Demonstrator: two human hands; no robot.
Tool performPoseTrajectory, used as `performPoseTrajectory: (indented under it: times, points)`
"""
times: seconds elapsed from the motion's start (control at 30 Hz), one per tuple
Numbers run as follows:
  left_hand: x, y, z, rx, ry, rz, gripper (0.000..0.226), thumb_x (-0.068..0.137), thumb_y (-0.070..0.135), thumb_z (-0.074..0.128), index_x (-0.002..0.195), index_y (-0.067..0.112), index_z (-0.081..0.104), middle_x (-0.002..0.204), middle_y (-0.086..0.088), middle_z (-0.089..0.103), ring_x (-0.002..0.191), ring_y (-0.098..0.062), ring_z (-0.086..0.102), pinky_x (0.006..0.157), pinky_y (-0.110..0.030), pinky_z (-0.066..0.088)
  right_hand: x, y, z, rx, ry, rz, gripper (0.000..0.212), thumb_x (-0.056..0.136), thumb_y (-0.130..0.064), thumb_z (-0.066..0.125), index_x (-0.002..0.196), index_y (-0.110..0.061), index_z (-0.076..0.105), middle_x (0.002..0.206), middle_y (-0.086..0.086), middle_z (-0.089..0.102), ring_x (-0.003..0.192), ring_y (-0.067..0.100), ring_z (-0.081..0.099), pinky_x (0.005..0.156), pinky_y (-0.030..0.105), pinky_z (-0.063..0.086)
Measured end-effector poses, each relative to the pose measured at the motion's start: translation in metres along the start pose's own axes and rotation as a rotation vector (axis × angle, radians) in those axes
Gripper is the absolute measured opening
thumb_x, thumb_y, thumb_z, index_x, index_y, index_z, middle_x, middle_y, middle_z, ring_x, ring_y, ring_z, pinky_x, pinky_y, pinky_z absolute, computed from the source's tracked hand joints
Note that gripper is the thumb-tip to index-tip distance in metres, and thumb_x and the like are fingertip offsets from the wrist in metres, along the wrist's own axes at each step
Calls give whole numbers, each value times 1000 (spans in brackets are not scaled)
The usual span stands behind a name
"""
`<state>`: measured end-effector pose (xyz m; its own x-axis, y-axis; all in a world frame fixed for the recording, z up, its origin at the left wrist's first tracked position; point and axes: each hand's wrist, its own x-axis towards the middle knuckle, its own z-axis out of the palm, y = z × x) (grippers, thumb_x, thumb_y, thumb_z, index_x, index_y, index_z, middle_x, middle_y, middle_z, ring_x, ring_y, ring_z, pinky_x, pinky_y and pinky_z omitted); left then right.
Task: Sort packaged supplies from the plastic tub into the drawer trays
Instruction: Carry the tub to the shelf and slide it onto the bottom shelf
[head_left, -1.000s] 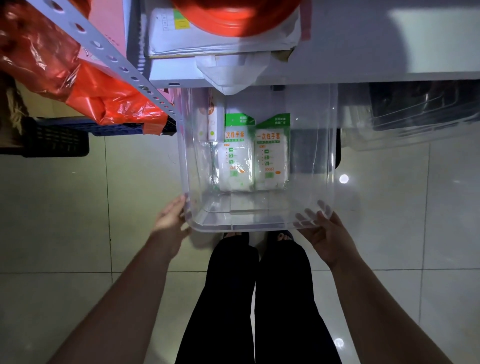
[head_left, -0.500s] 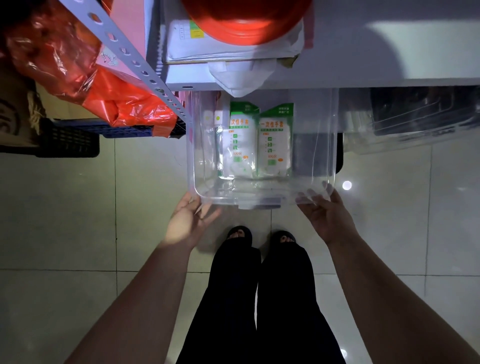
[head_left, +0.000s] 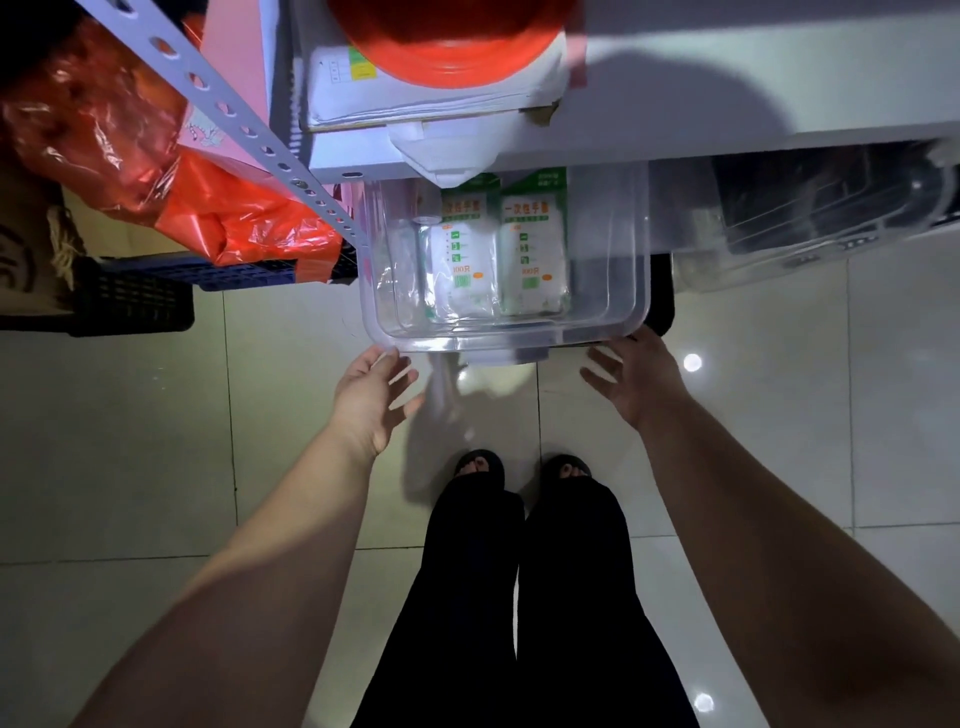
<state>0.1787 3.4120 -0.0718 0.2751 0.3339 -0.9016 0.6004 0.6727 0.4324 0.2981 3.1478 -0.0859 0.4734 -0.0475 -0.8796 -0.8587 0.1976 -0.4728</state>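
A clear plastic tub (head_left: 613, 322) sticks out from under a white shelf, above the tiled floor. Inside it lie two white packs with green headers, side by side: one on the left (head_left: 460, 260) and one on the right (head_left: 535, 254). My left hand (head_left: 371, 397) hovers just below the tub's near left corner, fingers spread, holding nothing. My right hand (head_left: 634, 374) is spread at the near right corner, its fingertips close to the rim; whether they touch it I cannot tell.
A perforated metal shelf post (head_left: 244, 124) runs diagonally at the left, with red plastic bags (head_left: 208, 208) and a dark crate (head_left: 135, 301) behind it. An orange round thing (head_left: 447, 47) sits on papers on the shelf. Another clear bin (head_left: 810, 228) stands at the right. My legs and feet are below.
The tub has slid back under the shelf, away from me. Both hands have come off its front rim and now hang spread just in front of it.
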Motion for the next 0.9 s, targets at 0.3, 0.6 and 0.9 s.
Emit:
performPoseTrajectory:
  times: [0.3,0.6,0.9]
  points:
    - [-68,-22,60,1049,-206,658,19,84,15,67,100,25,63,102,7,63,91,-14,59,80,-22,42,-61,1,-44,-934,71,-539,28,80,-8,66,108,-13,64,104,2,65,90,15,55,82,27,44]
    - [-98,-23,215,1870,-228,1269,36,85,26,58,121,25,57,118,-3,59,110,-30,48,89,-39,35,-54,-74,-158,-1173,205,-728,35,82,-15,66,117,-17,62,114,7,65,109,27,53,92,40,47]
    - [-114,-71,382,1948,-166,1225,44,87,33,55,130,21,50,127,-8,56,117,-32,47,97,-44,34,-8,-135,-264,-1266,185,-786,38,82,-20,65,119,-14,61,114,12,65,110,33,50,89,43,45]
